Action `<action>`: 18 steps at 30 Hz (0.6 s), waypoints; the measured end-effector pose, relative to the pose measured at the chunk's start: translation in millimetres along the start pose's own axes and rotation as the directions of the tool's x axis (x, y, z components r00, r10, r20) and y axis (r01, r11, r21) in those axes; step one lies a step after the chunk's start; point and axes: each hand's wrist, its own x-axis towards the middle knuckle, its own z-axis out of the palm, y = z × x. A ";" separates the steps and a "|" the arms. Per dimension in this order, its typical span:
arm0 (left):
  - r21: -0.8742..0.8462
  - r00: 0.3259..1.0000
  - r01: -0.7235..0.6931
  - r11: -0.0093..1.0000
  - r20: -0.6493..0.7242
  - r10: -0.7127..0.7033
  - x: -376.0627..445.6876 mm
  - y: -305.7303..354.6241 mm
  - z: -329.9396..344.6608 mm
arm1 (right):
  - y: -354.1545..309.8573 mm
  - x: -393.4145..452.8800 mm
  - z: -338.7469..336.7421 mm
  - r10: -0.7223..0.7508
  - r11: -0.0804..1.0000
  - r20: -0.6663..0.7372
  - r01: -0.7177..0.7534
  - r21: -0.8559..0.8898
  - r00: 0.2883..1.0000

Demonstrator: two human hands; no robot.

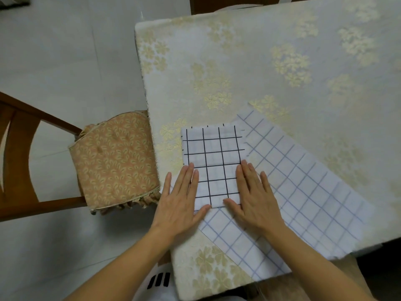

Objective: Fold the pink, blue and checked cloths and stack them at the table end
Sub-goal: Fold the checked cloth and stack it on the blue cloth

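Two flat hands press the folded black-checked cloth near the desk's left end. The left hand lies across its left edge, fingers straight and spread, thumb touching the near edge. The right hand covers its right edge, fingers straight, thumb on the near corner. Neither hand grips anything. Under the folded cloth and the right hand, a blue-checked cloth lies spread, reaching past the desk's near edge. A cushioned chair stands just beside the desk.
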 end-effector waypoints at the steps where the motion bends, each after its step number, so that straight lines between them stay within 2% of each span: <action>1: -0.001 1.000 -0.003 1.000 -0.014 0.003 4.2 -2.2 -4.1 | 0.4 3.6 -3.0 -0.015 1.000 -0.018 0.015 -0.002 1.000; 5: 0.025 0.998 -0.033 0.999 -0.046 0.034 36.5 -11.4 -23.5 | -1.5 38.9 -17.4 -0.097 0.995 -0.037 0.096 -0.038 0.995; 12: 0.037 1.000 0.013 0.999 -0.007 -0.013 97.6 -40.4 -32.9 | -1.5 114.8 -26.2 -0.031 0.998 -0.002 0.031 -0.058 1.000; 18: 0.045 1.000 -0.009 0.999 -0.006 0.010 113.4 -53.7 -36.5 | 4.9 134.0 -23.2 -0.009 0.999 0.010 0.010 -0.049 1.000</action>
